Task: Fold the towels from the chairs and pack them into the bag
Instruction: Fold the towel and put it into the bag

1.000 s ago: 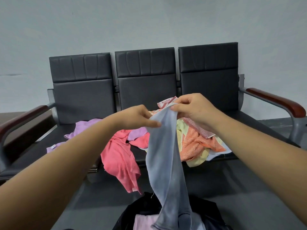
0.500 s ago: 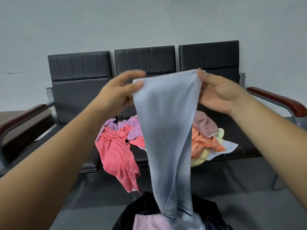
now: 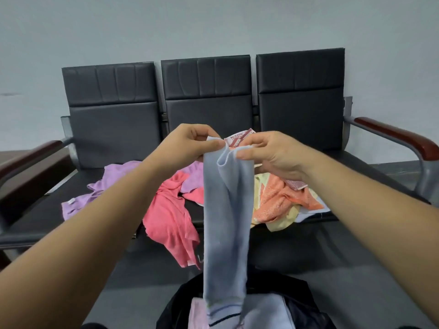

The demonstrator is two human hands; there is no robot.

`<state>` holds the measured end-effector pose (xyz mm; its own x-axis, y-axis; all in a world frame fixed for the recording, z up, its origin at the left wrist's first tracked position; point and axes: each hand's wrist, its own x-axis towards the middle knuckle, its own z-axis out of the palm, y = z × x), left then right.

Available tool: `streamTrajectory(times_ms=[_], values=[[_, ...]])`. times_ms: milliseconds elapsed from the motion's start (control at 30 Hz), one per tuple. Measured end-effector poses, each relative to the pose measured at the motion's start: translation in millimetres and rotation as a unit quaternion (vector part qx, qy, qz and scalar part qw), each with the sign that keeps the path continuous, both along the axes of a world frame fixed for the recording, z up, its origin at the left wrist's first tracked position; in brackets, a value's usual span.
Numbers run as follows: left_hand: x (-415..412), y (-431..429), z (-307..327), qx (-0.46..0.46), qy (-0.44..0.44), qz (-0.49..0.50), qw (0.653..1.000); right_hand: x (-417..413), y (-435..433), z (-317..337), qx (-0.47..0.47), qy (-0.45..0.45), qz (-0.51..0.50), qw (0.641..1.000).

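Blue towel (image 3: pixel 225 210) hangs folded lengthwise from our left grip (image 3: pixel 187 146) and right grip (image 3: pixel 273 157), both pinching its top edge; below them, its hem seemingly reaches the bag (image 3: pixel 304 307).

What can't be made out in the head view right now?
Head view only:
- Black bag: cut off by the bottom edge, middle covered by the hanging light blue towel; fill level unclear.
- Towel pile on the chairs: centre hidden behind that towel and the right hand; count unknown.
- Red-and-white printed cloth: largely behind the left hand and right hand; print too small to read.
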<state>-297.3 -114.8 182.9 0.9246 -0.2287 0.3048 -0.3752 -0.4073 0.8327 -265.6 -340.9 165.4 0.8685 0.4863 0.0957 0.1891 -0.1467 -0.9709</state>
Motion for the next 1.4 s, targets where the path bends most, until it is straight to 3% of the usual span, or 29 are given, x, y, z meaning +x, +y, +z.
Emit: streamTrajectory(times_ms=[133,267,433,567,733,1000,1233,1400], values=[[8.7,3.7,-17.8,-0.027,0.002,0.021,0.999,1.2,18.7,-13.9,0.035,0.018,-0.002,0.999],[18.5,8.4,-54.8,-0.214,0.112,-0.064,0.968,13.5,21.8,-11.0,0.147,0.047,-0.021,0.988],[22.1,14.8,-119.8,0.026,0.175,-0.105,0.979,31.9,18.7,1.2,0.266,0.083,-0.017,0.960],[24.0,6.3,-148.2,-0.025,0.190,-0.125,0.973,46.7,17.0,-10.9,0.233,0.114,0.005,0.966],[34.4,6.7,-169.1,-0.090,0.257,-0.138,0.952,63.1,14.5,-31.8,0.150,0.088,0.003,0.985],[48.2,32.2,-193.9,-0.076,0.288,-0.106,0.949,80.5,2.9,-41.5,0.095,0.041,-0.021,0.994],[59.4,50.0,-212.5,-0.034,0.375,-0.127,0.918,101.3,-3.8,-60.1,0.104,0.065,-0.101,0.987],[50.0,25.2,-206.9,-0.257,0.381,-0.148,0.876,113.3,4.8,-98.0,0.138,0.158,-0.219,0.953]])
